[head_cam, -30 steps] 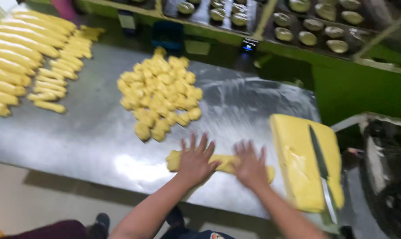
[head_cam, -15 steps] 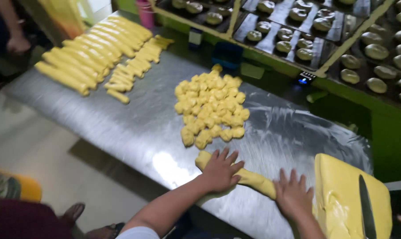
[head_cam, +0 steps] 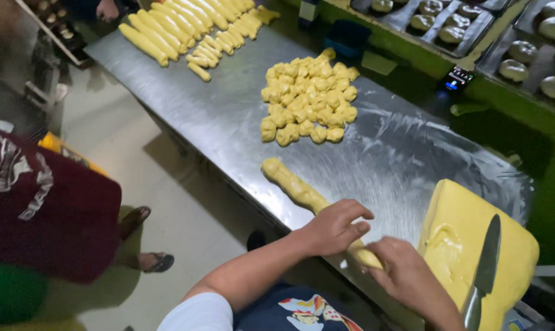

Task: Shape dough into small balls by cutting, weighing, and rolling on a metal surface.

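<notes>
Both palms are pressed flat on a yellow dough rope [head_cam: 299,191], nothing clenched: left hand [head_cam: 336,228] fingers spread over its middle, right hand [head_cam: 406,276] laid on its near end. The rope lies on a steel table [head_cam: 216,116], its free end extending away from the left hand. Just right of the right hand a dough slab [head_cam: 467,239] is seen, a knife [head_cam: 484,270] resting on it (blade flat). Beyond the hands: a heap of small dough pieces [head_cam: 308,101]; further off, finished dough logs [head_cam: 179,24].
</notes>
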